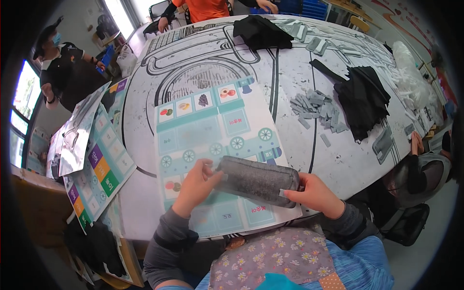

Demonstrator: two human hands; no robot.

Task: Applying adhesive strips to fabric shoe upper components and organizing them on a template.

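Observation:
Over a printed sheet, I hold a dark grey, fuzzy oblong pouch with rounded corners, tilted down to the right. My right hand grips its right end, thumb on top and fingers behind. A small pale grey patch shows at that thumb's tip; I cannot make out what it is. At the pouch's left end, my left hand has thumb and fingers drawn together on the edge, slightly blurred. The sheet beneath is white and teal, with fruit pictures and wheeled train cars.
Right of the sheet lie a heap of grey strips and black cloth. More black cloth and flat grey pieces lie farther back. Printed sheets overhang the left edge. Other people are around the table.

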